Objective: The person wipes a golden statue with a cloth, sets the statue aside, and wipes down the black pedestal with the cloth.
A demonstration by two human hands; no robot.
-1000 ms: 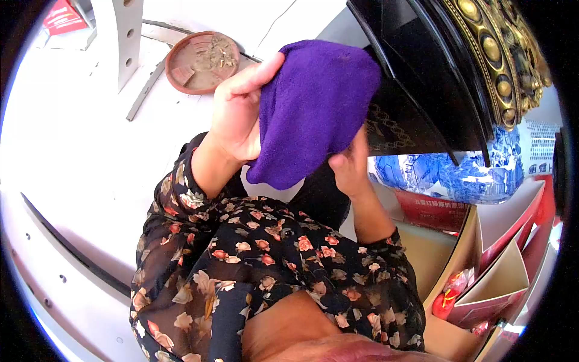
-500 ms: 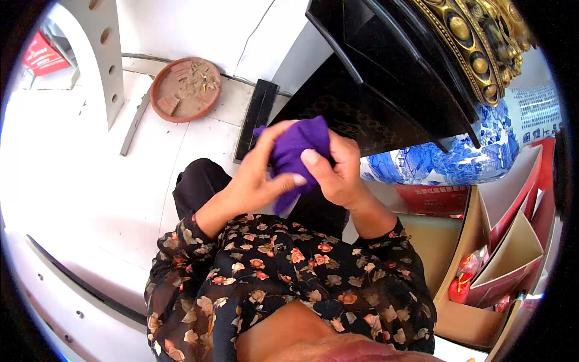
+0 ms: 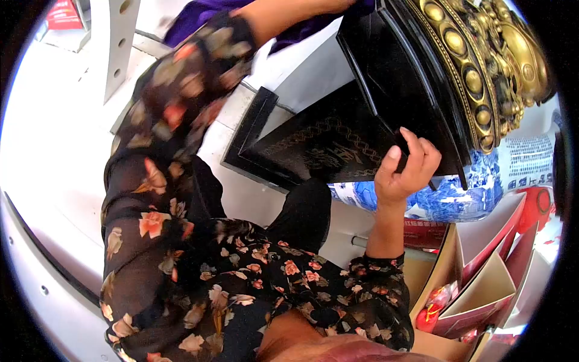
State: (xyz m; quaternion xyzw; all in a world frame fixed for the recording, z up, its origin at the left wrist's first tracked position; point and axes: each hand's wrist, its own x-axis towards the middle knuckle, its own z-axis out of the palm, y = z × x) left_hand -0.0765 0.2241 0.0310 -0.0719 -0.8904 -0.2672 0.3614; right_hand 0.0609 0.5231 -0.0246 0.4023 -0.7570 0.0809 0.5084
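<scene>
A purple cloth (image 3: 202,19) trails around my left forearm at the top of the view and shows again beside the black stand. My left hand (image 3: 335,3) reaches to the top edge. Its fingers are cut off, but the cloth hangs from it. The black stand (image 3: 395,72) is tilted and has an angled panel edge. At that lower edge is my right hand (image 3: 408,169), fingers bent over it and thumb on the near side. A black panel (image 3: 325,145) with faint gold ornament lies beyond my knee.
A gold ornate piece (image 3: 473,81) tops the stand. Behind it is a blue-and-white porcelain vessel (image 3: 467,202). Red-and-cream gift bags (image 3: 482,289) stand in a cardboard box at the right. A white panel with holes (image 3: 120,51) stands at the upper left.
My left hand has swung up and away with the purple cloth, which has spread out. My right hand has let go of the cloth and moved right to the black stand's edge.
</scene>
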